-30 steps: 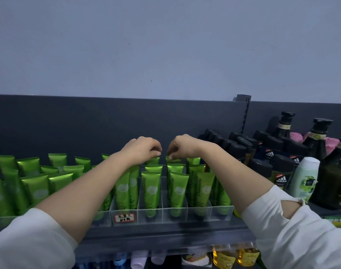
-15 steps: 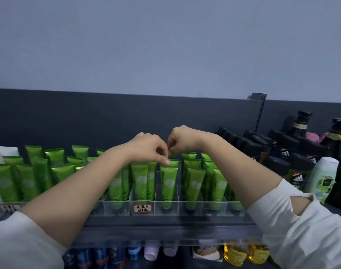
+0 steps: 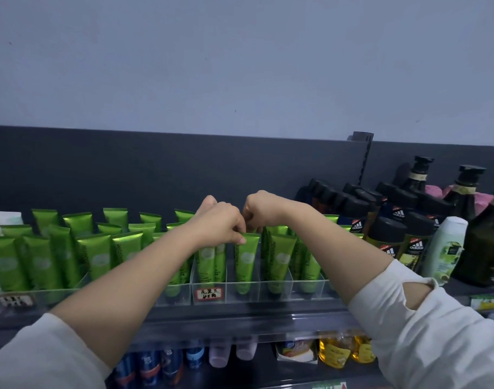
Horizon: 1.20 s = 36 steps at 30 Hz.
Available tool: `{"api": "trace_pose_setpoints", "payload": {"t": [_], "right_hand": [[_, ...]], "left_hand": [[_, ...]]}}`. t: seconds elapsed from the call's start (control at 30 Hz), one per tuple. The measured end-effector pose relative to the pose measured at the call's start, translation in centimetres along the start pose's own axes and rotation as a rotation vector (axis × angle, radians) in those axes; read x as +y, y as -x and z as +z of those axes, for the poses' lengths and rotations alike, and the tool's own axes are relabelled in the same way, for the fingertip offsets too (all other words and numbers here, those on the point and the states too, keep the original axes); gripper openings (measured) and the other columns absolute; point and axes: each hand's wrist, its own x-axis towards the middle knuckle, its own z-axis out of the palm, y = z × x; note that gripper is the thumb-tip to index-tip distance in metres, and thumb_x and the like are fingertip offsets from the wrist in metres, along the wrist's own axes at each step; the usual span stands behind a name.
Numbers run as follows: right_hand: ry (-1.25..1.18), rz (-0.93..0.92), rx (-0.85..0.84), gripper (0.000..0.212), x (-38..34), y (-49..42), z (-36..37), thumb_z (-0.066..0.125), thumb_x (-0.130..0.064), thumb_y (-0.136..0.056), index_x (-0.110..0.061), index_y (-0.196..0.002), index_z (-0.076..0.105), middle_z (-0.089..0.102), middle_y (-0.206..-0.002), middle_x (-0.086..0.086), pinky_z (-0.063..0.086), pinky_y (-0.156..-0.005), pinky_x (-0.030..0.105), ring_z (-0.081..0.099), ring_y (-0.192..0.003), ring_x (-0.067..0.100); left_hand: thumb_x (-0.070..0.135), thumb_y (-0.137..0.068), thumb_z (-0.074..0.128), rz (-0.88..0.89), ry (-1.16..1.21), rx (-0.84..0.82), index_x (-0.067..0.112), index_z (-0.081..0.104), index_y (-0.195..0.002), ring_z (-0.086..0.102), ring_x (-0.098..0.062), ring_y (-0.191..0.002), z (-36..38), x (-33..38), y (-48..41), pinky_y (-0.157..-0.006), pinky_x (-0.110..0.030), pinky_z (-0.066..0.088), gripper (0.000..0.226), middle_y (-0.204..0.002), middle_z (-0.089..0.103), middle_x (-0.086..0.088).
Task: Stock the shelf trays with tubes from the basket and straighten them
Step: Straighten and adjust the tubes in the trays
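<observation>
Head view: our left hand (image 3: 220, 224) pinches the top edge of one green tube (image 3: 246, 262) in the clear tray (image 3: 279, 289) at the front edge of the shelf (image 3: 240, 318). Our right hand (image 3: 258, 209) curls just behind it, and we cannot tell its hold. Open room lies above the other tubes (image 3: 94, 256). Three pump bottles (image 3: 465, 197) stand to the right.

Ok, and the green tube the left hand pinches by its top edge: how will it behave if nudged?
Probably light: the left hand holds the green tube by a fingertip pinch on its crimped edge. Standing cap-down in the clear tray, it looks top-heavy, so likely to lean unless the tray's walls prop it. Its glossy skin may slip.
</observation>
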Motion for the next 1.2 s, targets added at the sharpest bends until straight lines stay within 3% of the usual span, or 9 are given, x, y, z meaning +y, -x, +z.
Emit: {"api": "trace_pose_setpoints", "payload": {"t": [0.27, 0.47, 0.77, 0.93, 1.07, 1.2], "right_hand": [[-0.029, 0.019, -0.020, 0.015, -0.6, -0.1, -0.1, 0.061, -0.009, -0.081, -0.016, -0.082, 0.075, 0.065, -0.064, -0.004, 0.056, -0.074, 0.030, 0.067, -0.062, 0.013], [-0.002, 0.024, -0.060, 0.015, -0.9, -0.3, -0.4, 0.062, -0.009, -0.084, -0.014, -0.090, 0.074, 0.060, -0.062, -0.007, 0.051, -0.063, 0.024, 0.065, -0.067, 0.016], [-0.014, 0.027, -0.066, 0.014, -0.7, -0.4, -0.4, 0.064, -0.012, -0.082, -0.014, -0.090, 0.075, 0.065, -0.068, -0.001, 0.056, -0.072, 0.030, 0.070, -0.072, 0.019], [-0.028, 0.024, -0.059, 0.012, -0.4, -0.1, -1.0, 0.059, -0.016, -0.085, -0.016, -0.089, 0.070, 0.061, -0.062, -0.006, 0.044, -0.060, 0.023, 0.064, -0.070, 0.016], [-0.055, 0.005, 0.056, 0.023, 0.2, -0.1, -1.7, 0.057, -0.028, -0.092, -0.022, -0.070, 0.061, 0.067, -0.072, 0.001, 0.046, -0.065, 0.025, 0.061, -0.071, 0.014], [-0.052, -0.045, 0.163, 0.019, 0.1, -0.5, -1.8, 0.057, -0.027, -0.093, -0.015, -0.097, 0.072, 0.071, -0.092, 0.002, 0.047, -0.080, 0.026, 0.062, -0.090, 0.017]], "left_hand": [[0.042, -0.083, 0.065, -0.002, -0.003, -0.017, 0.029, 0.072, -0.092, 0.049, -0.008, -0.081, -0.3, -0.3, 0.0, -0.084, -0.032, 0.022, 0.017, -0.088, 0.070, 0.009], [0.044, -0.083, 0.063, -0.009, -0.007, -0.018, 0.029, 0.070, -0.090, 0.052, -0.009, -0.082, -0.2, -0.5, 0.1, -0.085, -0.032, 0.023, 0.018, -0.088, 0.070, 0.010], [0.051, -0.083, 0.060, -0.052, 0.033, -0.020, 0.029, 0.072, -0.088, 0.051, -0.009, -0.076, -0.5, -0.2, 0.1, -0.090, -0.032, 0.026, 0.026, -0.064, 0.057, 0.013], [0.052, -0.087, 0.054, -0.084, 0.147, 0.058, 0.032, 0.061, -0.064, 0.051, -0.009, -0.064, -1.4, -0.6, 0.1, -0.092, -0.030, 0.026, 0.031, -0.055, 0.053, 0.009], [0.048, -0.092, 0.048, -0.147, 0.190, 0.189, 0.029, 0.064, -0.075, 0.060, -0.018, -0.073, -2.1, -1.9, 0.4, -0.089, -0.030, 0.028, 0.029, -0.067, 0.063, 0.003], [0.040, -0.092, 0.053, -0.227, 0.186, 0.235, 0.029, 0.063, -0.085, 0.061, -0.017, -0.078, -2.2, -3.0, 1.2, -0.085, -0.032, 0.034, 0.016, -0.077, 0.066, 0.006]]}}
